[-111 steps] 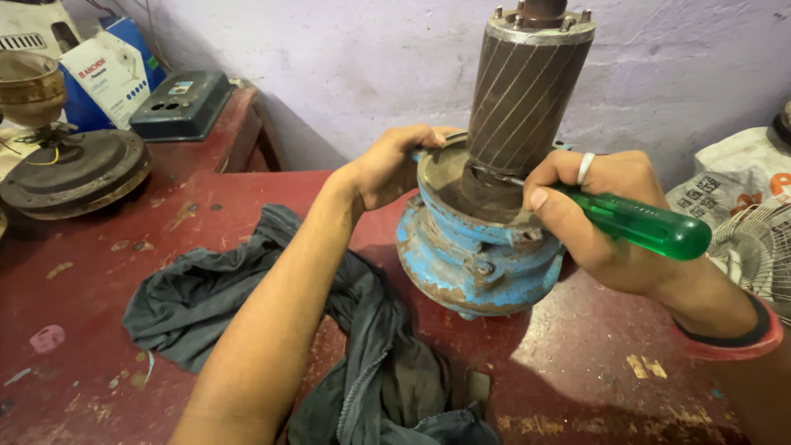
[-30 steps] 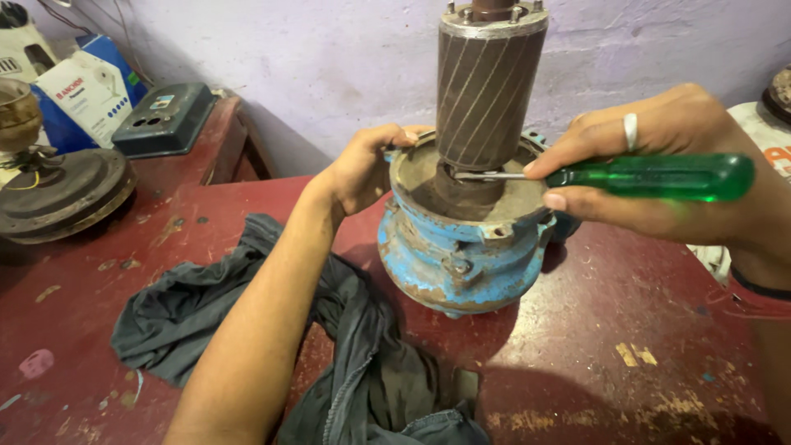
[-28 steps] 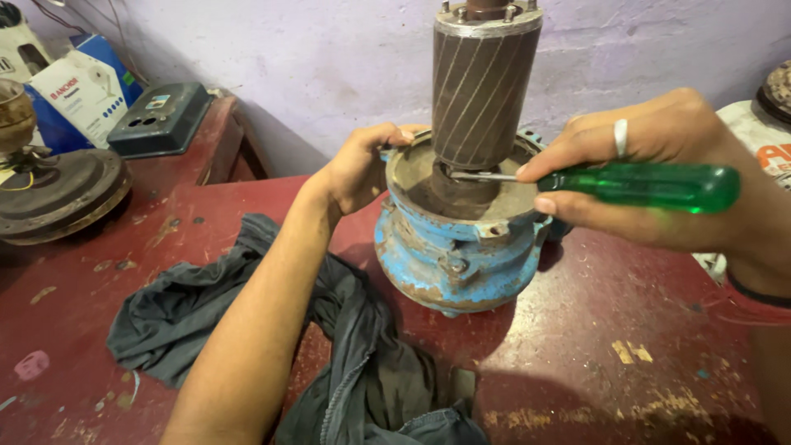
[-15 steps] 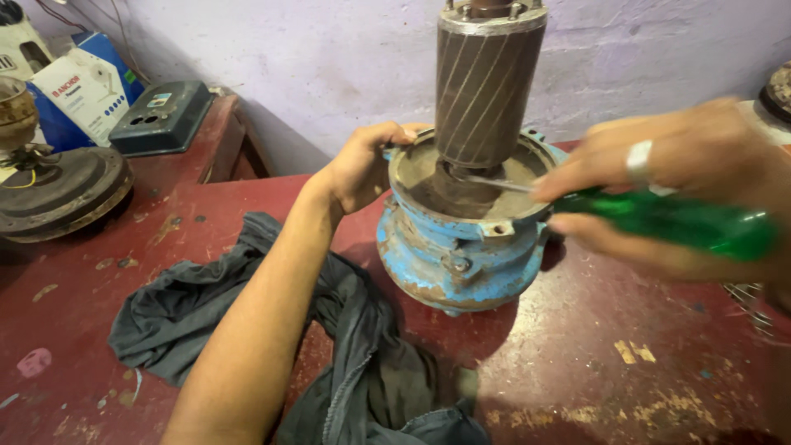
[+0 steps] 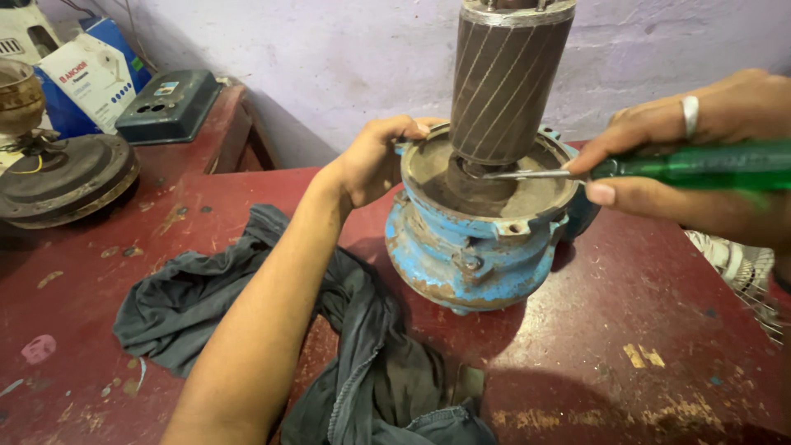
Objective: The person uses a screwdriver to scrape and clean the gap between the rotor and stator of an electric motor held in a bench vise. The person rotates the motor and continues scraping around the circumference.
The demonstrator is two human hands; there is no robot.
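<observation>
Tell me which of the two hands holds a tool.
The right hand holds a green-handled screwdriver, its tip at the base of the ribbed rotor. The left hand only grips the rim of the blue housing.

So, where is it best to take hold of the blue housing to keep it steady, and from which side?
Probably by the raised rim of the blue housing, from the left, as the left hand does. The rotor fills the middle, and the right hand with the screwdriver takes the right side.
</observation>
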